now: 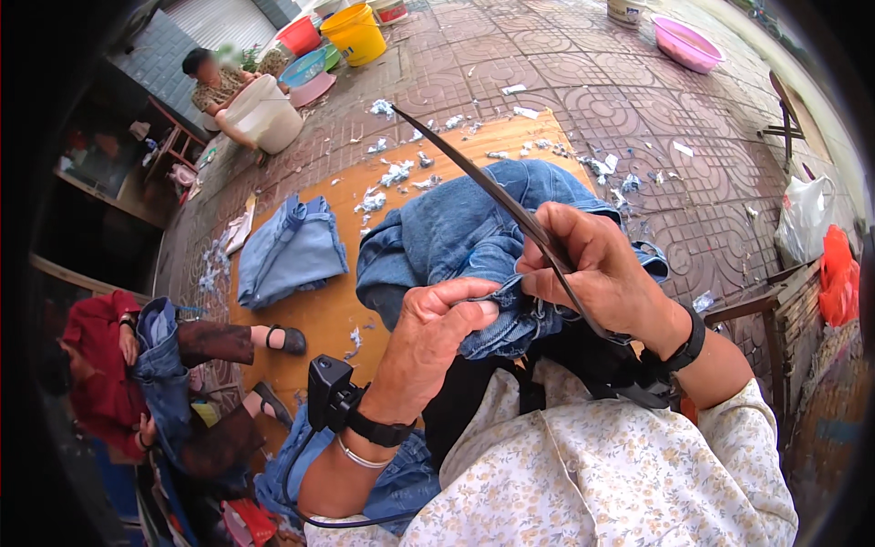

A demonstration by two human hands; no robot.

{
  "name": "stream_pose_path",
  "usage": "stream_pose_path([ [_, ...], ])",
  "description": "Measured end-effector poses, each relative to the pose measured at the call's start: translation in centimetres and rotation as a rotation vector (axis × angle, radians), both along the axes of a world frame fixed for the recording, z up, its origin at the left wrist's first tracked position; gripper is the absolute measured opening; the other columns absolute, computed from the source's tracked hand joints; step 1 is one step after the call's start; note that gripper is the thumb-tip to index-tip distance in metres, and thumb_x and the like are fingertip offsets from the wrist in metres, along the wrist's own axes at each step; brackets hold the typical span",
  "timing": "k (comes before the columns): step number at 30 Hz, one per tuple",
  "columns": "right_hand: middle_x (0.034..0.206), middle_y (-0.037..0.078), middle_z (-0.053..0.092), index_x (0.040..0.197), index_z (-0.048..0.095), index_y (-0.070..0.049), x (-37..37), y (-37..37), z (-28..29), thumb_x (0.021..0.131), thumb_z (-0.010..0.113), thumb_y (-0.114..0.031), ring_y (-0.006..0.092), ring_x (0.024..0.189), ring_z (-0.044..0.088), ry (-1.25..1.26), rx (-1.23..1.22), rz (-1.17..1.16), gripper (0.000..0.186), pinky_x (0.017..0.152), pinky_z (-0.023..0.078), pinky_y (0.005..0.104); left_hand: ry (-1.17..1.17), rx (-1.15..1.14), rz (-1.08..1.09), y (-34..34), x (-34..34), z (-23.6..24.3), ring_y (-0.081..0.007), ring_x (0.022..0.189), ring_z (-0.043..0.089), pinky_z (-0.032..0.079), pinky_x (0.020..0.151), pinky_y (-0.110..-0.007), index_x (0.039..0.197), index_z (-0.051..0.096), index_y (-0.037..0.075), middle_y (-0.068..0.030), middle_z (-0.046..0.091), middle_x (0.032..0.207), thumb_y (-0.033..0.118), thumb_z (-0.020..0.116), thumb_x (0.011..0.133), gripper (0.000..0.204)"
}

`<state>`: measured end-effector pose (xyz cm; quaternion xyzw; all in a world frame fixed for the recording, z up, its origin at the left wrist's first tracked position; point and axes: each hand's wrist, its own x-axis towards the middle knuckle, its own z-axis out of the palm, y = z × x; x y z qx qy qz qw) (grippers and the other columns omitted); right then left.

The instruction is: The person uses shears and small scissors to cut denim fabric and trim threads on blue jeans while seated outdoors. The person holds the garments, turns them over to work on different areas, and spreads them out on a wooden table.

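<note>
A blue denim garment (437, 228) lies bunched over my lap and the board in front of me. With thumb and forefinger my left hand (428, 328) pinches a seam or edge of this denim. My right hand (602, 269) is closed close beside it, its fingertips at the same bit of cloth. Across the right hand runs a long dark pointed metal blade (483, 178), its tip slanting up and to the left. It looks like scissors, but the handle is mostly hidden.
Folded light-blue denim (292, 251) lies on the wooden board (374, 342), among pale fabric scraps (396, 173). A person in red (100, 356) sits at left holding denim. Farther back, another person sits by a white bucket (264, 114). Plastic bags (807, 219) hang at right.
</note>
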<state>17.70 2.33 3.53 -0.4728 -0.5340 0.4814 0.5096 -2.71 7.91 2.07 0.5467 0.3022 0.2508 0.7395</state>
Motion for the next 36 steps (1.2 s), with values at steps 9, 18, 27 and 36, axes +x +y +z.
stream_pose_path([
  [9,0.071,-0.007,0.049,0.083,0.054,-0.004,-0.1,1.1,-1.2,0.078,0.069,-0.006,0.001,0.066,0.042,0.109,-0.012,0.079,0.015,0.056,0.035,0.0184,-0.025,-0.082,-0.034,0.2,-0.5,-0.3,-0.0023,0.075,0.056,0.045,0.069,-0.016,0.106,0.062,-0.005,0.0003,0.063,0.082,0.016,0.063,0.086,0.028],
  [18,0.077,-0.003,0.053,0.083,0.052,-0.004,-0.3,1.0,-0.8,0.077,0.068,-0.002,0.0036,0.069,0.047,0.079,-0.1,0.099,0.017,0.061,0.039,0.0186,-0.039,0.0,0.041,-0.6,0.1,-0.3,-0.0012,0.073,0.053,0.045,0.066,-0.015,0.099,0.063,-0.005,0.0008,0.062,0.082,0.01,0.064,0.085,0.021],
  [27,0.073,-0.005,0.051,0.085,0.052,-0.003,-0.6,-0.2,-2.0,0.073,0.07,-0.004,0.0025,0.065,0.048,-0.033,-0.008,0.036,0.021,0.058,0.039,0.0175,0.051,0.136,0.096,-1.4,0.2,-0.3,-0.0008,0.071,0.051,0.043,0.064,-0.016,0.093,0.065,-0.004,0.0026,0.061,0.079,0.011,0.064,0.085,0.017],
  [36,0.075,-0.003,0.056,0.083,0.053,-0.005,0.0,1.6,-1.4,0.074,0.073,-0.004,0.0027,0.066,0.048,0.038,-0.147,0.189,0.022,0.059,0.039,0.0184,0.012,0.47,-0.065,-0.1,-0.5,-0.9,-0.0078,0.08,0.054,0.044,0.069,-0.022,0.085,0.064,-0.005,-0.0057,0.062,0.092,0.003,0.064,0.082,0.008],
])
